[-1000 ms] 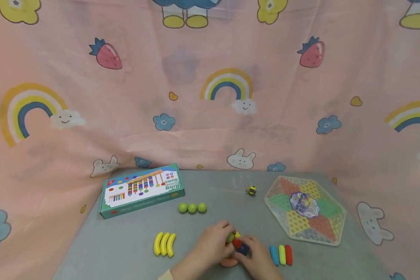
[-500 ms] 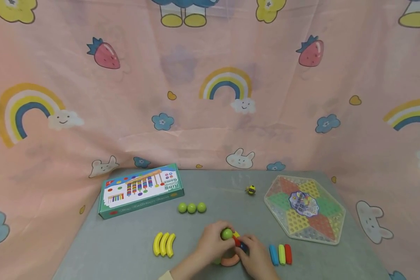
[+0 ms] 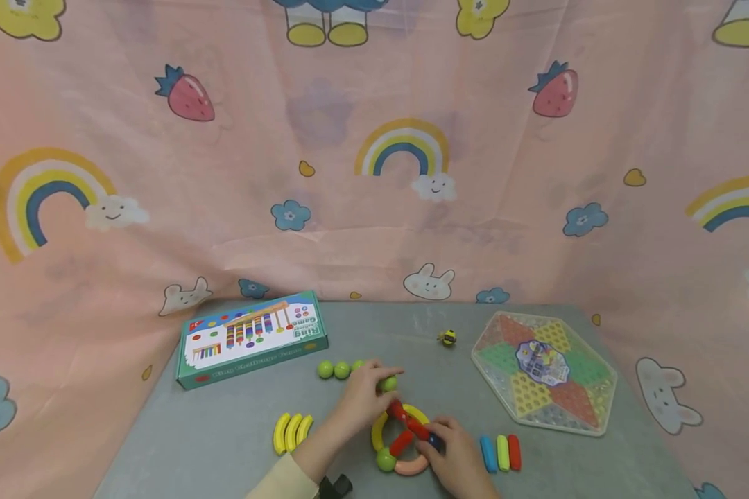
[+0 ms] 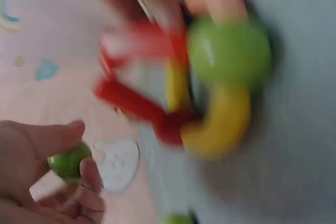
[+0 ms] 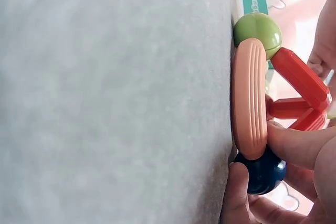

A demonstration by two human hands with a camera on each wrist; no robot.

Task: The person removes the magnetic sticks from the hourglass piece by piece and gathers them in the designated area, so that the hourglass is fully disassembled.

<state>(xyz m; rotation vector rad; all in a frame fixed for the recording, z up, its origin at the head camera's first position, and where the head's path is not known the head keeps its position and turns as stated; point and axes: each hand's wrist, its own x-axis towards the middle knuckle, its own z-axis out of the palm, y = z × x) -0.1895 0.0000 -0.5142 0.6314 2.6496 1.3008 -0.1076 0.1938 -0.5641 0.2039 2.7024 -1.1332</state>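
My left hand [image 3: 358,395] pinches a green ball [image 4: 67,165] between thumb and fingers, held off beyond a ring-shaped build of toy pieces. My right hand [image 3: 460,457] grips a dark blue ball [image 5: 266,172] on the right side of that ring. Curved yellow pieces [image 3: 377,433] and a curved orange piece [image 5: 249,98] form the ring, with another green ball [image 3: 385,459] at its near left. Red rods [image 5: 302,77] rise from its balls and lean together over the middle. A dark red ball [image 4: 176,128] at the ring's far side is blurred in the left wrist view.
Three yellow curved pieces [image 3: 291,434] lie left, with blue, light green and red rods [image 3: 503,453] right. Behind are a row of green balls [image 3: 342,370], a game box [image 3: 252,339], a small bee-like toy [image 3: 448,337] and a hexagonal board [image 3: 543,374].
My left hand has lifted the green ball from above the build and moved it away, further back and slightly left, uncovering the ring and red rods. My right hand stays at the blue ball.
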